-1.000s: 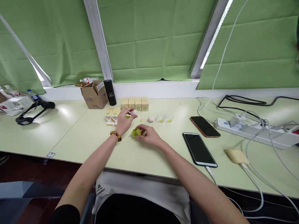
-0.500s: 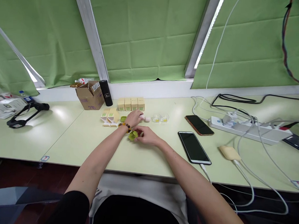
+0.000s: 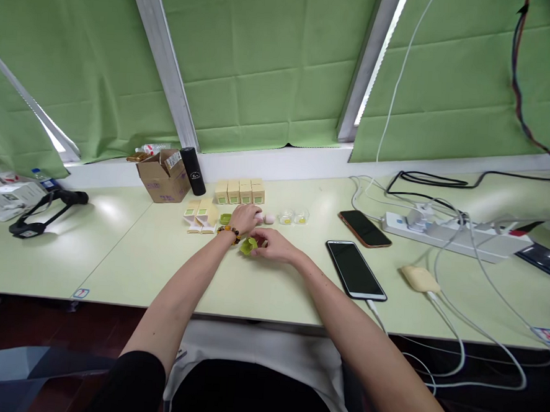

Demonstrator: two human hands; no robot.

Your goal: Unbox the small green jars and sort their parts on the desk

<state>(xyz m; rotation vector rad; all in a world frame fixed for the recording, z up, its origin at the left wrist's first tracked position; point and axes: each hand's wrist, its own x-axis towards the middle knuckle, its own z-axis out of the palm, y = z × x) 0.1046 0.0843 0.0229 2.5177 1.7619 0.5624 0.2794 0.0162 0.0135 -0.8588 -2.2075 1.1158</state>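
Observation:
My right hand (image 3: 276, 246) has its fingers closed on a green petal-edged cup (image 3: 248, 246), which is tilted just above the table. My left hand (image 3: 245, 219), with a beaded bracelet at the wrist, reaches past it. Its fingers curl down round a small pale pink piece (image 3: 258, 217), partly hidden. Another pink rounded piece (image 3: 269, 219) sits just right of those fingertips. Farther right are two clear cups (image 3: 293, 217) with yellow in them. Left of my left hand lies a green piece (image 3: 225, 218), beside two opened cream cartons (image 3: 200, 215).
Several closed cream boxes (image 3: 239, 191) stand in a row behind my hands. A cardboard box (image 3: 163, 177) and a black cylinder (image 3: 193, 171) are back left. Two phones (image 3: 355, 270), a power strip (image 3: 450, 235), a yellow case (image 3: 420, 279) and loose cables occupy the right.
The green cup has turned in my right hand, its opening now facing less toward me. My left hand stays nearly in place at the pink pieces. The view has shifted slightly.

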